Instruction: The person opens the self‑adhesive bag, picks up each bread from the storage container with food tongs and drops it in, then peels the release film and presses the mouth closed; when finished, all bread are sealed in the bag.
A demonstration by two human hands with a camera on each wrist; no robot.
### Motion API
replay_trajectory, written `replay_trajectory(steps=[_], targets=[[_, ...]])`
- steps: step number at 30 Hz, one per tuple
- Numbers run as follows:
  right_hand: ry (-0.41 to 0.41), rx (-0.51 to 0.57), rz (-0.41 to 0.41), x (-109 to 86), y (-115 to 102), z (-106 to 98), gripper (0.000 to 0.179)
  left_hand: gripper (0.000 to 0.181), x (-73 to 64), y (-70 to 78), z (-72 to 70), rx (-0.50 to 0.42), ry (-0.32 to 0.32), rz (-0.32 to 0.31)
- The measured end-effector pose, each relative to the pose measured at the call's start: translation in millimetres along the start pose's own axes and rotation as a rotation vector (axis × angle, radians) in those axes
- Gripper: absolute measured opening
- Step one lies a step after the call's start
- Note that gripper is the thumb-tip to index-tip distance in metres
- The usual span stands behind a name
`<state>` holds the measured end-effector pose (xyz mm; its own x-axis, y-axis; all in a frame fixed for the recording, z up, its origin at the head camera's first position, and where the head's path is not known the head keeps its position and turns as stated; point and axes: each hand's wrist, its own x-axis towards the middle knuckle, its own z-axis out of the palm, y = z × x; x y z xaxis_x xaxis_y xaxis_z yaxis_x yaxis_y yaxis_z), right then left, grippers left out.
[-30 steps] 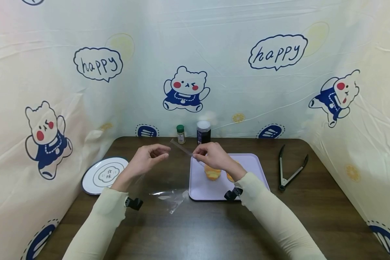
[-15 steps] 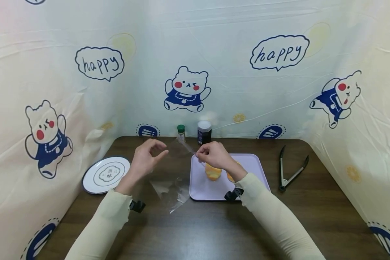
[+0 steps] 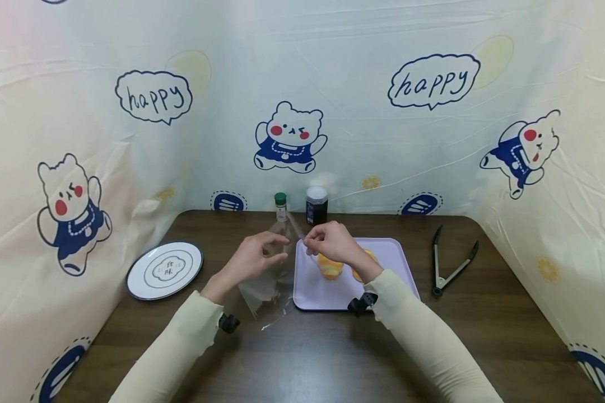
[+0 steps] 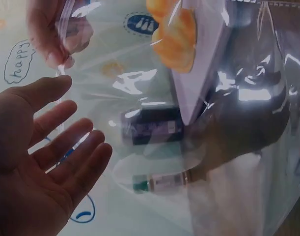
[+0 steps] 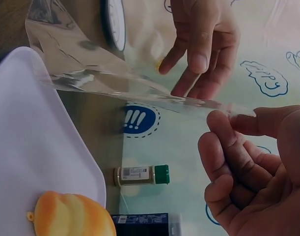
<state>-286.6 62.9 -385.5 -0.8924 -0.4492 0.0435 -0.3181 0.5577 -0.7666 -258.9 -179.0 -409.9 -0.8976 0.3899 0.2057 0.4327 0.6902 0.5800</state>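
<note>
A clear plastic zip bag [image 3: 264, 291] hangs above the table, left of a lilac tray [image 3: 383, 280]. My right hand [image 3: 333, 242] pinches the bag's top edge between thumb and forefinger, as the right wrist view also shows. My left hand [image 3: 257, 254] is beside the bag's mouth, its fingers spread and relaxed. Seen from the left wrist, those fingers [image 4: 81, 167] lie close against the film; whether they touch it I cannot tell. Two orange-yellow bread-shaped pieces lie on the tray, one of them [image 3: 330, 268] plainly visible and the other [image 3: 358, 274] partly behind my right wrist.
On the left lies a white plate [image 3: 163, 271] with a dark rim. At the back stand a green-capped spice bottle [image 3: 280, 207] and a dark jar [image 3: 316, 207] with a white lid. Black-tipped tongs [image 3: 441, 274] lie spread on the right. A printed cloth surrounds the table.
My left hand has moved right toward the bag's mouth. The bag has swung more upright and hangs wider below my right hand, which has barely moved.
</note>
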Motion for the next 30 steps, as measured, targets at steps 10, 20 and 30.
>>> replay_trajectory(steps=[10, 20, 30], targets=[[0.004, 0.068, -0.002, 1.8, 6, 6, 0.016, 0.045, 10.0, 11.2, 16.0, -0.032, 0.020, -0.008], [-0.003, 0.063, 0.000, -0.5, 8, 6, 0.012, 0.044, 15.3, 20.2, 25.1, -0.014, 0.062, -0.096], [-0.008, 0.086, 0.016, -2.6, 9, 4, 0.012, 0.020, 12.8, 18.8, 25.4, -0.019, 0.110, -0.079]])
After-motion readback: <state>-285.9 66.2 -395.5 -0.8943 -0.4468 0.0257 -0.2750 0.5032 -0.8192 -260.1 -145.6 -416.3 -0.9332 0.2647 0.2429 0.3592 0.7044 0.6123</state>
